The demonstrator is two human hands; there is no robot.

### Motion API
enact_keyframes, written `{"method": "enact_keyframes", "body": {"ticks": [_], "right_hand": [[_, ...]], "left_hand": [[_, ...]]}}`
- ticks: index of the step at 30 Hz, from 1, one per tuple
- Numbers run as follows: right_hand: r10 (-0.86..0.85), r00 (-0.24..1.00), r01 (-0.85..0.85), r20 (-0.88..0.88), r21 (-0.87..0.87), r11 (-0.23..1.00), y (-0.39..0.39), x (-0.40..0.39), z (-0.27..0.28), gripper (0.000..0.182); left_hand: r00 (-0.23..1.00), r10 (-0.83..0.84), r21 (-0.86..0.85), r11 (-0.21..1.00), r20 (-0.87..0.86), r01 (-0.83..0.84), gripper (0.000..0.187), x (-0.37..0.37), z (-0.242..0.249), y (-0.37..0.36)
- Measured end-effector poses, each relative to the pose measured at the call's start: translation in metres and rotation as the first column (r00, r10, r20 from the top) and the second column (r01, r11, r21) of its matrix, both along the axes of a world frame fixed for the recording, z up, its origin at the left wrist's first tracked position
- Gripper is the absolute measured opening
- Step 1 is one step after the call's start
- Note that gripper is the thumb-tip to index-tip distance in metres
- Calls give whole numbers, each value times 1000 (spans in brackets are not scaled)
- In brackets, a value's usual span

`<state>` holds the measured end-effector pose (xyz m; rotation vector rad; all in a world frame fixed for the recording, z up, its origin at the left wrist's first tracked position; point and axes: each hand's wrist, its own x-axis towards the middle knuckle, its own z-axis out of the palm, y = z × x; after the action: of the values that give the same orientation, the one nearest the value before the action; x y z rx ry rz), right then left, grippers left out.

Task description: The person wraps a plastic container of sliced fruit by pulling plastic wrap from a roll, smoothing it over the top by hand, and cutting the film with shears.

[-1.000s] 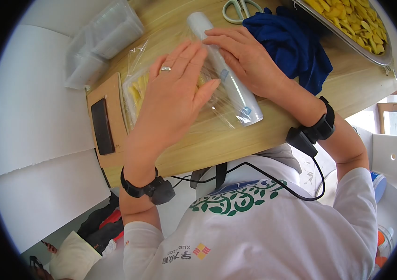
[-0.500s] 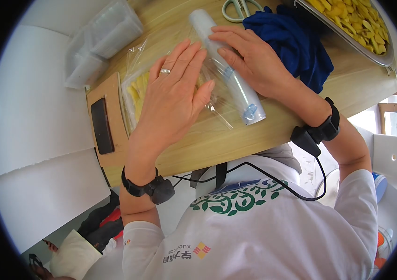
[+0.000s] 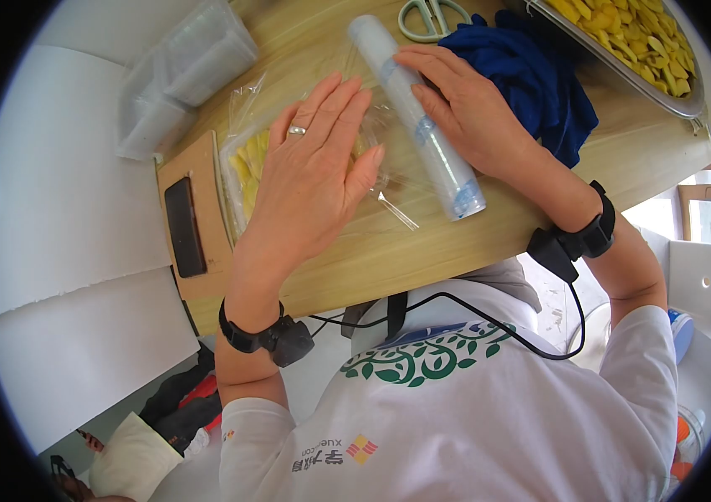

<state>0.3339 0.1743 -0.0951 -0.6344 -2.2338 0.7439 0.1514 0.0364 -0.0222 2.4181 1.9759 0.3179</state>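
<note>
My left hand [image 3: 314, 159] lies flat with fingers stretched out on clear plastic film [image 3: 247, 105], over a tray of yellow cut pieces [image 3: 247, 163]. The hand hides much of this tray. My right hand [image 3: 473, 113] rests on the roll of plastic film [image 3: 439, 155], its fingers laid over the roll and its thumb apart. The roll lies slantwise on the table, to the right of the tray, and a sheet of film stretches between them.
Scissors [image 3: 432, 21] and a dark blue cloth [image 3: 531, 84] lie beyond my right hand. A metal tray [image 3: 682, 105] of yellow slices stands at the far right. Clear plastic containers [image 3: 196, 58] and a phone [image 3: 184, 226] on a brown board [image 3: 213, 276] are at the left. Another person [image 3: 138, 452] is at lower left.
My right hand and the film roll have moved slightly to the right, away from the tray. My left hand has stayed nearly in place on the film.
</note>
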Motion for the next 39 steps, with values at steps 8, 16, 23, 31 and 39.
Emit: {"method": "enact_keyframes", "body": {"ticks": [8,16,23,31,39], "right_hand": [[-34,997,37,66,-44,998,-10,-5,4,42],[-27,999,29,24,-77,997,-14,-11,4,41],[-70,997,71,23,-45,996,-20,-15,-1,39],[-55,998,55,-3,-67,996,-13,-6,1,38],[-112,992,112,56,3,994,-13,-4,8,42]], "left_hand": [[1000,-12,56,998,11,11,50,3,1,1],[1000,23,22,999,1,-23,50,-4,4,-6],[999,37,-43,998,-16,-38,51,-14,5,-12],[999,45,-49,998,-11,-45,52,-20,3,-16],[999,53,-42,998,7,-52,52,-21,5,-18]]}}
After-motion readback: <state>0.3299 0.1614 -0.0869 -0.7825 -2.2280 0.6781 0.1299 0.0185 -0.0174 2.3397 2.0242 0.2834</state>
